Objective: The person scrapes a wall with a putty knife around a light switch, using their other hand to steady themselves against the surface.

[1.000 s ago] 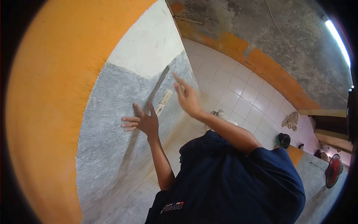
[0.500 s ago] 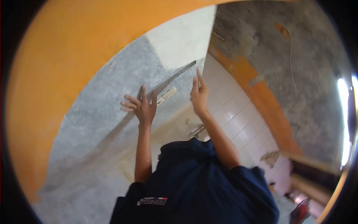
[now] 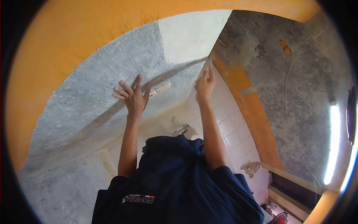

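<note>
My left hand (image 3: 135, 99) is spread with fingers apart against the rough grey wall (image 3: 112, 71), just left of a pale switch or socket plate (image 3: 163, 88). My right hand (image 3: 205, 87) is raised at the edge where the grey and white wall meets the corner. Its fingers are closed together, and something thin and pale seems to stick up from them; I cannot make out what it is. A dark shadow band runs across the wall between both hands.
A white painted patch (image 3: 194, 37) lies above the hands, bordered by an orange wall (image 3: 56, 56). Pale tiles (image 3: 231, 123) cover the surface at right, with a crumpled cloth (image 3: 251, 169) there. A metal fitting (image 3: 181, 130) sits below. A bright tube light (image 3: 333, 145) is at far right.
My right hand has moved up and right along the wall, into the corner. My left hand stays spread beside the plate. The view has shifted, showing more of the right side.
</note>
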### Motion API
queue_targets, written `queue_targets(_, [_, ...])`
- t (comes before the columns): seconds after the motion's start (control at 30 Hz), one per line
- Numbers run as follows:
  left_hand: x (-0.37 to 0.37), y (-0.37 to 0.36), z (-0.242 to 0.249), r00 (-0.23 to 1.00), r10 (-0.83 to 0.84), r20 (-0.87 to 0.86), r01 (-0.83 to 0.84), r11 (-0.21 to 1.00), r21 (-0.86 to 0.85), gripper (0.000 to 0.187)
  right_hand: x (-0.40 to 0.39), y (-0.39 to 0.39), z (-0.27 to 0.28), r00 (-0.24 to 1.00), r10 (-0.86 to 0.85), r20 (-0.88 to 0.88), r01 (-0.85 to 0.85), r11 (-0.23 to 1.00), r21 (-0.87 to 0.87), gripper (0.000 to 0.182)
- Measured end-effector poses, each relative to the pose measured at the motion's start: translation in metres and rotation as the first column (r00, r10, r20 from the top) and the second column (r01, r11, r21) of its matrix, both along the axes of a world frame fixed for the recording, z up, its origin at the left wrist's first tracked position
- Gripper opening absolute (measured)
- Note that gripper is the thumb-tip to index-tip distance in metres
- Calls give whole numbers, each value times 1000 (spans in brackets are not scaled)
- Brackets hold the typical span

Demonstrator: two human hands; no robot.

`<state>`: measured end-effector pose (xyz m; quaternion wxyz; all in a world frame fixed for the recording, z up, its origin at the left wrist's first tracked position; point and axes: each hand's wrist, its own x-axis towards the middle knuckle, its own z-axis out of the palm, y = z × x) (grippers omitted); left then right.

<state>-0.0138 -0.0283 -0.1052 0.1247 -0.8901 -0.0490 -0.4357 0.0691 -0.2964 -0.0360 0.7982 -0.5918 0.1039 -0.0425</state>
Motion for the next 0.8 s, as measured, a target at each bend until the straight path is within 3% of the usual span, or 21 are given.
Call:
queue_targets(0.1, [1, -3, 1, 999, 30, 13, -30, 1000, 7, 87, -9, 16, 9, 1000, -10, -16, 10, 1000, -20, 50])
queue_targets(0.13, [2, -4, -1, 999, 36, 17, -36, 999, -21, 89, -18, 20, 3, 999, -13, 52, 18, 994, -105, 51])
queue_targets(0.17, [6, -2, -2, 999, 44, 20, -43, 999, -28, 89, -33, 20, -3, 996, 79, -37, -83, 989, -120, 51])
queue_targets(0.27, [3, -4, -3, 999, 40, 30, -40, 999, -17, 92, -47, 30, -30, 986, 141, 88, -122, 974, -192, 52])
queue_targets(0.37, [1, -4, -4, 1000, 23, -1, -23, 998, -61, 94, -27, 27, -34, 979, 47, 199, -8, 982, -189, 53])
queue_targets(0.43, [-1, -3, -3, 1000, 11, -19, -12, 998, -68, 96, 5, 4, -4, 974, -173, 144, 170, 985, 32, 53])
queue_targets(0.57, [-4, -2, -3, 997, -26, -79, 14, 988, -153, 105, 60, -23, -3, 949, -242, 200, 210, 963, 172, 50])
queue_targets(0.63, [-5, 1, -1, 992, -42, -115, 24, 988, -150, 112, 48, -17, 0, 973, -230, 23, 223, 960, 172, 48])
queue_targets(0.67, [-5, 0, 1, 993, -17, -117, 5, 994, -109, 115, 28, -14, -2, 988, -146, -43, 152, 969, 196, 46])
queue_targets(0.73, [-6, 1, 5, 990, 28, -140, -37, 998, -60, 119, -8, 12, -45, 977, -199, 71, 203, 977, -58, 46])
queue_targets(0.8, [-6, -1, 6, 989, 31, -146, -39, 998, -53, 120, -49, 32, -46, 993, -89, 73, 101, 979, -178, 45])
